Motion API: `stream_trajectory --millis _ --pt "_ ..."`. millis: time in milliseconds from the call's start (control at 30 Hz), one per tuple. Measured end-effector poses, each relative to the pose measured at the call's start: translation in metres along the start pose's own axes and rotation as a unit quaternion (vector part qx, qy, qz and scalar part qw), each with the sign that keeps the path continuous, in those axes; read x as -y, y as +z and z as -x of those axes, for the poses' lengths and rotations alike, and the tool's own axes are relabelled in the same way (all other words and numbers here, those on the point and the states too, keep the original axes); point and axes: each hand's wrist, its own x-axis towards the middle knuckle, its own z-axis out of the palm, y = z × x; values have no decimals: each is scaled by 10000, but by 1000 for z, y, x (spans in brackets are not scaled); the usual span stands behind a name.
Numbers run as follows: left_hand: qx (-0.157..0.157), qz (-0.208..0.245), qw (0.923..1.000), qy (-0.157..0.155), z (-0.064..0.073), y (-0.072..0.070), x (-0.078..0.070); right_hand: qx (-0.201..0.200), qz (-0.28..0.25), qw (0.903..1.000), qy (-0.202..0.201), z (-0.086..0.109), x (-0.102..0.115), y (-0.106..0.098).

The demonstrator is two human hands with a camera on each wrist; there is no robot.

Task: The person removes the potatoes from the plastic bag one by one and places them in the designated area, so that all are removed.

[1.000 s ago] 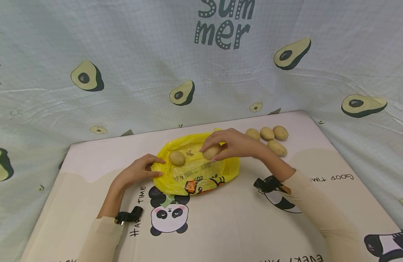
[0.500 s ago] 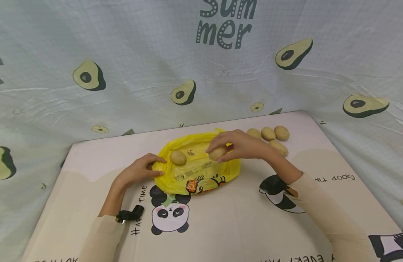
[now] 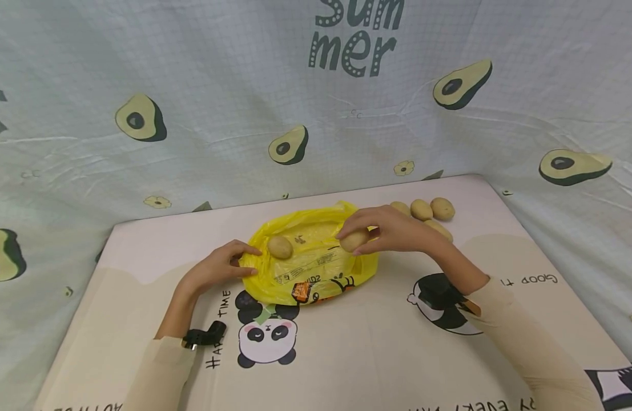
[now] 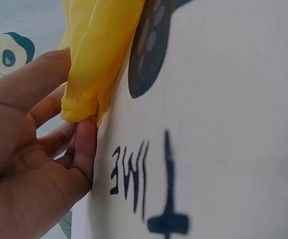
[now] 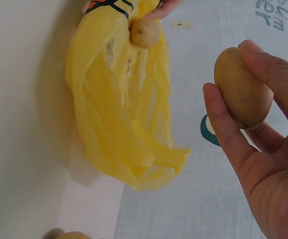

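A yellow plastic bag [image 3: 316,268] lies open on the table, with one potato [image 3: 280,247] inside near its left end. My left hand [image 3: 218,267] pinches the bag's left edge between fingers and thumb; the left wrist view shows the gathered plastic [image 4: 91,74] between them. Over the bag's right end, my right hand [image 3: 393,229] holds a second potato [image 3: 353,242] in its fingertips. From the right wrist, this held potato [image 5: 241,89] appears raised off the bag, with thumb and fingers around its sides.
Several more potatoes [image 3: 421,209] sit together on the table to the right of the bag, partly behind my right hand and forearm. The light tablecloth [image 3: 346,354] carries printed pandas and lettering. A grey-white curtain [image 3: 218,103] with avocado prints hangs behind the table.
My right hand has moved to the right with its potato, from over the middle-right of the bag to its right end. My left hand stays on the bag's left edge.
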Motion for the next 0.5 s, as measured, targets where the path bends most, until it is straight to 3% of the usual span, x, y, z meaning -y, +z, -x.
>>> stream_trajectory --millis 233,500 --pt "15 80 10000 9 1 -1 0 -45 -228 9997 44 9 -2 -3" --pt "-5 2 10000 54 1 -1 -1 -147 -102 9997 148 18 -3 -7"
